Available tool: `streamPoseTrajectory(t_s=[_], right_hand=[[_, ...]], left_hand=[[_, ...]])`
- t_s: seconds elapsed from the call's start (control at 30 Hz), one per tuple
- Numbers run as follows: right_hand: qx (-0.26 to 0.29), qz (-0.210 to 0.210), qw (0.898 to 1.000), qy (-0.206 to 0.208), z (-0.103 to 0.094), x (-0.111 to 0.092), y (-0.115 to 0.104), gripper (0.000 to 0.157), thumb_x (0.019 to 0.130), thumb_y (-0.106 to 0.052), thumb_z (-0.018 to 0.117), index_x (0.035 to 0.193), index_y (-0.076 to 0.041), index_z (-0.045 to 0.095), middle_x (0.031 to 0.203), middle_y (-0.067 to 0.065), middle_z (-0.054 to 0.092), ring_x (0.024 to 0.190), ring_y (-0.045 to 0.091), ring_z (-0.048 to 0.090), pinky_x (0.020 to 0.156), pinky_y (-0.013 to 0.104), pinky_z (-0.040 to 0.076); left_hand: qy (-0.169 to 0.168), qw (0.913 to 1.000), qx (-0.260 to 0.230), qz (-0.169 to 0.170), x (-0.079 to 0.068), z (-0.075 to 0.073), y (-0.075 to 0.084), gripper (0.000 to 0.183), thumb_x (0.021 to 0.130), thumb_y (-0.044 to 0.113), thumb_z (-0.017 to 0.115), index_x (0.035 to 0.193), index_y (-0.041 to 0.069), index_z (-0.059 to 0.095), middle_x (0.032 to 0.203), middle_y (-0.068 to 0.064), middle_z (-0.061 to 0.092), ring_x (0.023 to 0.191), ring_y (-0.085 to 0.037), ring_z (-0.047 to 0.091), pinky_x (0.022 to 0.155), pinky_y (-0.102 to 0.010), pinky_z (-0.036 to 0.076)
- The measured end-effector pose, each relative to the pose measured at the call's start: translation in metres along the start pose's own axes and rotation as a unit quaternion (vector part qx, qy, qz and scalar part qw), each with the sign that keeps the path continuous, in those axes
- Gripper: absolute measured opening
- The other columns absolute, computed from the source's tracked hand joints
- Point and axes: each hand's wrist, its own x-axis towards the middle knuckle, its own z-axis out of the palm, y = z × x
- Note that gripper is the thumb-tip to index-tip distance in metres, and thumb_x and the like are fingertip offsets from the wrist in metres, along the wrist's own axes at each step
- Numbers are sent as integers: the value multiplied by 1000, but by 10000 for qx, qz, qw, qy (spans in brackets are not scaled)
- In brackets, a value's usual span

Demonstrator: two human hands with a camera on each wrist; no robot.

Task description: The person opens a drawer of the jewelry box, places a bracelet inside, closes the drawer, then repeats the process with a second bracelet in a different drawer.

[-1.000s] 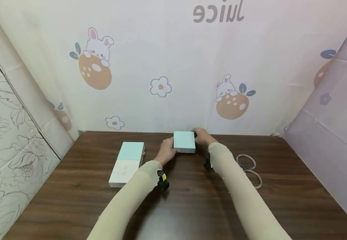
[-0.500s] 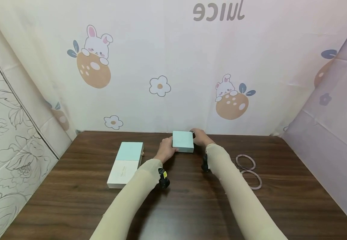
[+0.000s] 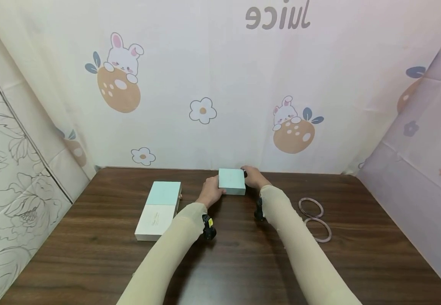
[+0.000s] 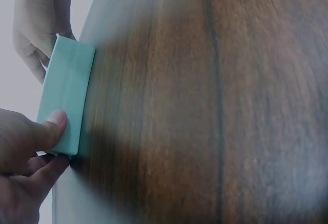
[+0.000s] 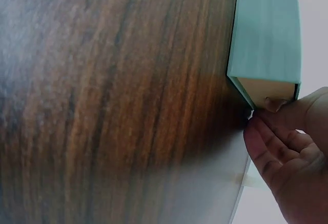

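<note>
A small pale-teal box (image 3: 232,180) sits near the table's back edge, between both hands. My left hand (image 3: 210,191) grips its left end; in the left wrist view the thumb (image 4: 55,123) presses the teal front face and the fingers bend round the end. At the opposite end is my right hand (image 3: 255,177), thumb and fingers curled together at the box's tan side (image 5: 264,90). A small brown tab (image 5: 275,103) shows on that side, next to the thumb. What exactly those fingertips pinch is partly hidden.
A longer teal-and-white box (image 3: 159,209) lies left of the left forearm, with a small tab on its right side. Two pinkish rings (image 3: 317,230) lie right of the right forearm. A printed curtain (image 3: 239,84) hangs behind the dark wood table (image 3: 228,267).
The whole head view has shifted slightly. Both hands stay at the small box, with hardly any other movement visible.
</note>
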Motion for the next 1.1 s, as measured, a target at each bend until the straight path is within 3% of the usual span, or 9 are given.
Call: streamPoseTrajectory(t_s=[0.27,0.5,0.77,1.1], right_hand=[[158,186,9995,-183,-3,-6,-1,54,92,7,37,145,8,29,148,26,31,136,39,27,108,47,24],[288,175,9994,-108,-15,-22,-10,56,89,9,38,144,7,28,129,29,47,118,38,48,98,48,38],[291,-20,9995,71,-29,-42,-24,53,88,9,37,141,7,32,125,28,49,110,37,50,93,48,41],[189,-532,9980,283,-27,-60,-42,48,89,6,39,137,9,38,123,27,51,110,36,51,92,47,41]], left_hand=[[-287,9982,416,-336,-6,-4,9,55,87,6,70,131,-13,45,122,-25,55,116,-34,52,95,-41,42],[-472,9969,505,-364,-14,-23,13,67,90,7,66,141,-15,29,139,-31,39,129,-38,39,102,-43,36],[-418,9988,225,-99,-29,-49,18,69,92,7,63,145,-12,23,146,-27,32,135,-36,31,105,-43,32],[-534,9977,202,378,-58,-75,24,69,92,14,65,147,-4,27,144,-20,39,133,-31,36,104,-44,33]])
